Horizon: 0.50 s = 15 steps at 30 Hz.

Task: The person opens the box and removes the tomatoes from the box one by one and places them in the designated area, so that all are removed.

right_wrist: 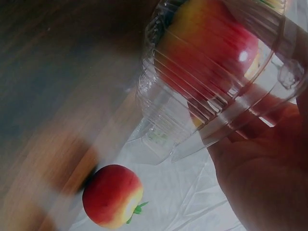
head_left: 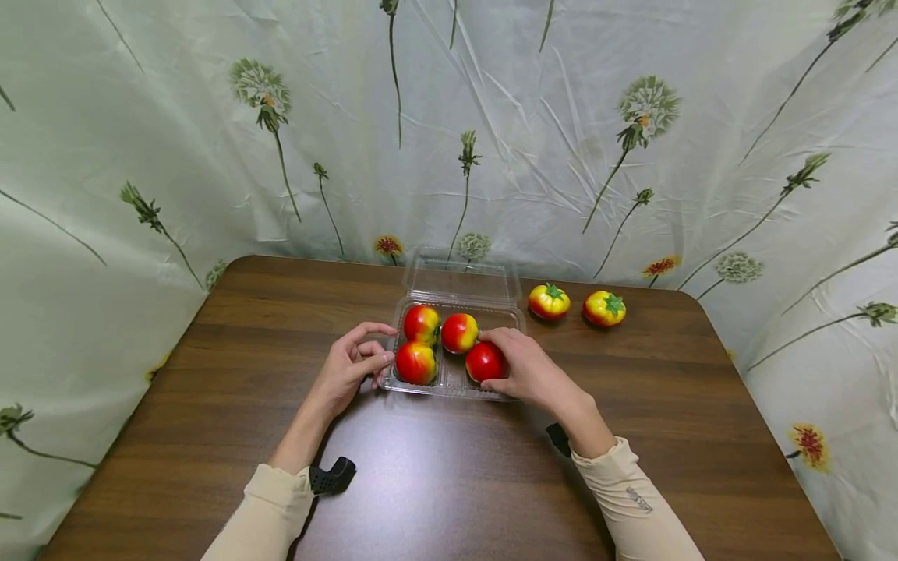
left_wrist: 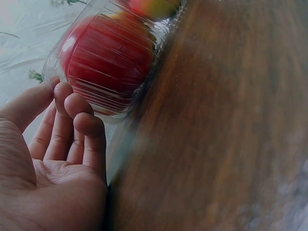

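Observation:
A clear plastic clamshell container (head_left: 449, 387) sits on the table with its lid (head_left: 459, 279) raised at the back. Two red-and-yellow tomatoes (head_left: 415, 363) fill its left compartment, one behind the other. In the right compartment, one tomato (head_left: 459, 333) lies at the back left. My right hand (head_left: 529, 370) grips another tomato (head_left: 486, 362) at the front right of that compartment; the right wrist view shows it through the ribbed wall. With thumb and fingertips, my left hand (head_left: 351, 365) holds the container's left rim, as the left wrist view (left_wrist: 62, 139) also shows.
Two more tomatoes, one nearer (head_left: 549, 301) and one farther right (head_left: 604, 308), rest on the brown wooden table (head_left: 281, 312) right of the container. A pale curtain (head_left: 337, 93) with printed flowers hangs behind the table's back edge and along its sides.

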### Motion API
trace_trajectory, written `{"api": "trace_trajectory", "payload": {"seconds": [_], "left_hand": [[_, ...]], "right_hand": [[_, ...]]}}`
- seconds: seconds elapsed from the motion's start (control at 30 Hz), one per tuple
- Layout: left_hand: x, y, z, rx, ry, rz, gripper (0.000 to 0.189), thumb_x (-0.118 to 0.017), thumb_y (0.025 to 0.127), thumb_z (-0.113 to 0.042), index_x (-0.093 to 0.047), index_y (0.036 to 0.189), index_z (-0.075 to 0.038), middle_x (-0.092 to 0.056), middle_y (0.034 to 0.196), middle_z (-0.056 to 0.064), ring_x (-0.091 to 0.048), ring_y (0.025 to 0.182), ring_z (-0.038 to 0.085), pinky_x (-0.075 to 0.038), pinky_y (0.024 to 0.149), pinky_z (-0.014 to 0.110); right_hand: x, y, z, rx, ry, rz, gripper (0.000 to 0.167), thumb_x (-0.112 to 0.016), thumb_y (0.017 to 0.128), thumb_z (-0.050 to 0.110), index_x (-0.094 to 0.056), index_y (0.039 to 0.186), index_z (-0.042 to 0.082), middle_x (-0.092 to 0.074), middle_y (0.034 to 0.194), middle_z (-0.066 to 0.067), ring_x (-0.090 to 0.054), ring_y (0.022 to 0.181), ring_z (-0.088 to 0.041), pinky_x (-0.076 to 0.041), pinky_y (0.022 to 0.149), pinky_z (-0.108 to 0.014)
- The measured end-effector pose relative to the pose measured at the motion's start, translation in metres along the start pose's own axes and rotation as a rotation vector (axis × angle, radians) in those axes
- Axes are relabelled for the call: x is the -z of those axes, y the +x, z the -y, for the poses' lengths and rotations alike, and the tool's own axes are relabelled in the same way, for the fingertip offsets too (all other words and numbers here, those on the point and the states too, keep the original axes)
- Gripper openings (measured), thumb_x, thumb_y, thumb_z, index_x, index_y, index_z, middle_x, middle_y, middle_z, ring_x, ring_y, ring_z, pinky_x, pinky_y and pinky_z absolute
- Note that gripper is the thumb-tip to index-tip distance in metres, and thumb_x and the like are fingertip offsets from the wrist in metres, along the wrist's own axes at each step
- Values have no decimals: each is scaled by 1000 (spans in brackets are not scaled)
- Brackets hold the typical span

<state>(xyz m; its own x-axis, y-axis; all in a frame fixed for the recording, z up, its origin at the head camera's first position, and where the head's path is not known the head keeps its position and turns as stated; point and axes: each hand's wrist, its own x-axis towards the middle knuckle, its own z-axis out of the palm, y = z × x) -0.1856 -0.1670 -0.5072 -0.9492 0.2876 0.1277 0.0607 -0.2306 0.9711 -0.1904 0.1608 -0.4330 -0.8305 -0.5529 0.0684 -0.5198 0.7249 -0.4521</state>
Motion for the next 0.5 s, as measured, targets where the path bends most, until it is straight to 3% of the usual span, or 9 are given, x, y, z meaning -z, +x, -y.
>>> {"api": "trace_trajectory", "payload": {"seconds": [0.5], "left_hand": [[0,0,-1,2,4,-3,37,-66,99,4,-54,134,6,-66,75,1,-55,59,16,-52,53,24]], "right_hand": [[13,-5,-6,25,56,-43,62,-94,79,28,-66,130,6,-72,124,-7,-67,109,-24,-60,94,-43]]}}
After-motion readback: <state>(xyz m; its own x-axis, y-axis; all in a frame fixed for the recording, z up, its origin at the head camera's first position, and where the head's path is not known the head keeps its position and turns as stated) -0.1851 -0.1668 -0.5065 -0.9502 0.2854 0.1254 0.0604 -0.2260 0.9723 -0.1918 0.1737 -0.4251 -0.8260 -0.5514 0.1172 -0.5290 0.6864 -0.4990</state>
